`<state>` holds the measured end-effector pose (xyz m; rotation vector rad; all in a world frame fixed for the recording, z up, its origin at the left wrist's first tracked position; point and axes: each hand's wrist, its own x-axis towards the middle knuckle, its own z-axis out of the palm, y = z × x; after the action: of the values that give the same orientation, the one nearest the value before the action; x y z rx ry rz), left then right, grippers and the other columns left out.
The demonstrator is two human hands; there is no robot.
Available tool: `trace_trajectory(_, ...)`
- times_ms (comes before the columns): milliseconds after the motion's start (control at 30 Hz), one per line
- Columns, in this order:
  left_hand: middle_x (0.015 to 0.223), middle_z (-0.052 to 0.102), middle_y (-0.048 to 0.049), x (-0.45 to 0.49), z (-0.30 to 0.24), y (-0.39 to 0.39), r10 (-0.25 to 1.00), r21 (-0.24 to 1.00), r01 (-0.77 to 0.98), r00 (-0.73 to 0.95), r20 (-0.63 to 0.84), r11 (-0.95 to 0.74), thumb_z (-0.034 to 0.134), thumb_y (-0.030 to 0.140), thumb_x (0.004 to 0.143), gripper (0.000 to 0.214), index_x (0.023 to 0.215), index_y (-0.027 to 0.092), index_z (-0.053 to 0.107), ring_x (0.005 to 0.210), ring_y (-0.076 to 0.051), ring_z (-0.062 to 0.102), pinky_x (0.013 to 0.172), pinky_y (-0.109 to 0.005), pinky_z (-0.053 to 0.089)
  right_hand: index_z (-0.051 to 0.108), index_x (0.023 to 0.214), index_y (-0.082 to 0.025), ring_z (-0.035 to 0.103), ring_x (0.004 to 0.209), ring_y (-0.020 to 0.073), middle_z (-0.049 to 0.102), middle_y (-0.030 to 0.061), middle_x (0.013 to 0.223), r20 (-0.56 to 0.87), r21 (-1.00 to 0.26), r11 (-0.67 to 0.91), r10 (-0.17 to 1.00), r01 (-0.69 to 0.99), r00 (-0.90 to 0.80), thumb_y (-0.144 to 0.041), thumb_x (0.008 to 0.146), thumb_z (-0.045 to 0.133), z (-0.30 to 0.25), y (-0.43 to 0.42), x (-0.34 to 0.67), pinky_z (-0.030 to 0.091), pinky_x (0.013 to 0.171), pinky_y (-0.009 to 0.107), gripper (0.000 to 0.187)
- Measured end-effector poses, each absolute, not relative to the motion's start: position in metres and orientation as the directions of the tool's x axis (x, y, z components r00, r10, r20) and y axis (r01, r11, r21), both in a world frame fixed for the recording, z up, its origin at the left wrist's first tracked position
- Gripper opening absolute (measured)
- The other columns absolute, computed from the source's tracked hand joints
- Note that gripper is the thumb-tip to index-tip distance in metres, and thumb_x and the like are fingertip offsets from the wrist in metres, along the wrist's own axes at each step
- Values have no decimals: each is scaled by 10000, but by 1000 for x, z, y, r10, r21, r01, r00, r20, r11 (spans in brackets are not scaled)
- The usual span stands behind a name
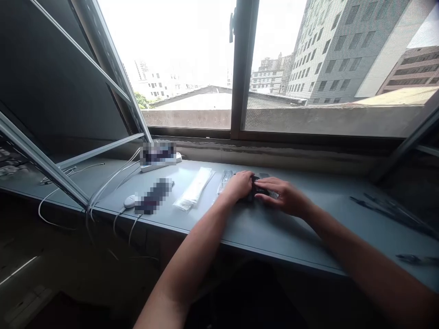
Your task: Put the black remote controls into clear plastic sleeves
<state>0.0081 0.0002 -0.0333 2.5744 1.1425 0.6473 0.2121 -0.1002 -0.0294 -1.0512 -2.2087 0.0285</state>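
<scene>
your left hand (242, 183) and right hand (281, 195) were at the dark item (255, 190); any grip couldn't be made out. a light, even touch from both likely served best.

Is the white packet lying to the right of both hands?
No, the white packet lies to the left of both the left hand and the right hand.

Smooth tabletop (274, 240), glossy plastic packet (194, 189), metal frame (65, 183)
</scene>
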Motion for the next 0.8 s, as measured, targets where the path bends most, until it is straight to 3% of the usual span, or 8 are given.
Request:
trace_trajectory(100,1455,751,-58,8,-32,0,759,420,636,584,288,-648,419,231,1100,443,1437,234,706,1354,-229,693,1162,-332,525,794,1401,-299,747,1290,359,808,100,1363,606,-292,677,678,676,-417,-458,1047,754,-29,-101,210,632,1121,539,390)
trace_trajectory(233,1467,740,-80,5,-24,-2,768,429,638,542,341,-640,438,186,1080,441,1422,208,714,1348,-237,686,1165,-335,521,835,1291,-303,756,1229,362,813,102,1323,533,-288,674,703,680,-471,-442,986,819,-32,-100,208,650,1061,530,335)
trace_trajectory(367,1419,740,-133,-6,-14,-1,809,385,733,387,442,-561,433,239,1100,408,1346,188,753,1349,-270,656,1198,-367,483,843,1257,-310,744,1254,364,810,96,1330,484,-297,673,717,677,-501,-367,942,848,-36,-96,207,626,1103,548,321)
trace_trajectory(433,1438,718,-165,-14,-13,1,837,338,811,304,455,-478,421,288,1114,414,1319,180,764,1445,-304,578,1259,-419,419,840,1258,-308,743,1260,360,810,95,1331,485,-302,674,717,674,-500,-348,936,852,-38,-95,207,621,1112,553,325)
trace_trajectory(533,1591,608,-237,-23,-16,6,927,278,924,160,340,-262,449,381,1106,468,1380,132,735,1622,-414,374,1333,-594,266,837,1263,-296,740,1266,357,807,101,1335,492,-301,676,714,672,-498,-336,937,854,-40,-95,208,624,1108,553,329)
trace_trajectory(633,1704,473,-293,-28,-21,13,987,233,972,-11,162,-27,513,488,1062,595,1500,115,663,1668,-518,248,1300,-746,169,834,1271,-294,742,1264,352,803,99,1342,488,-305,675,717,672,-498,-335,940,853,-41,-95,209,622,1108,551,334)
trace_trajectory(700,1730,421,-315,-29,-24,19,994,233,972,-60,94,37,505,545,1050,668,1539,108,634,1664,-523,263,1288,-746,186,833,1275,-296,742,1266,350,802,98,1341,486,-305,671,720,676,-496,-336,943,850,-42,-95,209,620,1111,554,335)
trace_trajectory(800,1702,463,-311,-31,-25,24,996,261,963,-73,43,60,446,597,1062,685,1501,121,671,1607,-482,392,1267,-659,300,832,1274,-281,740,1269,354,802,106,1337,486,-296,670,719,681,-497,-327,944,848,-41,-96,208,622,1106,558,334)
